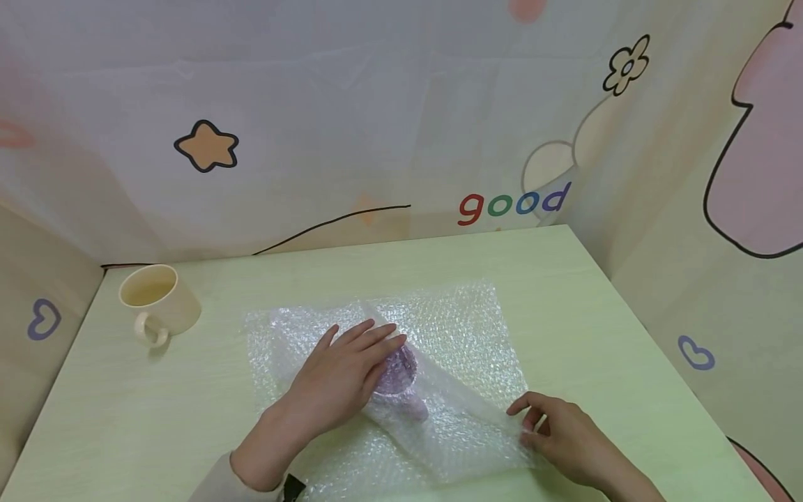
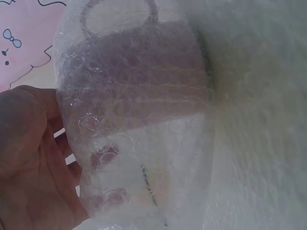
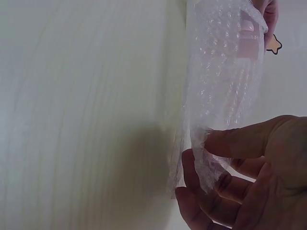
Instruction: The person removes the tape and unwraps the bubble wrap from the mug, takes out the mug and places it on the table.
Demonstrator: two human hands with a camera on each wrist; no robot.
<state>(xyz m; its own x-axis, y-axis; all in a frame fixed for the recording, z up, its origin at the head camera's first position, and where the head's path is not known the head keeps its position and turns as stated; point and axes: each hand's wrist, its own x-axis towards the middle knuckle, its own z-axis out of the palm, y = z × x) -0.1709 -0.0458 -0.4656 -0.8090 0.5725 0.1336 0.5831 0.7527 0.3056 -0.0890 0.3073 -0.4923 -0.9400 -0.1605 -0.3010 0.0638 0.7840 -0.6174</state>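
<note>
A purple mug lies under a folded-over layer of clear bubble wrap on the table. Through the plastic, the left wrist view shows the mug's body and its handle at the top. My left hand rests on the wrapped mug with its fingers stretched out along the side. Farther right, my right hand pinches a corner of the bubble wrap between thumb and fingers. In the right wrist view the wrap's corner is bunched at those fingertips.
A cream mug stands upright at the table's back left, its handle toward the front. The pale wooden table meets a printed fabric backdrop at the back and sides.
</note>
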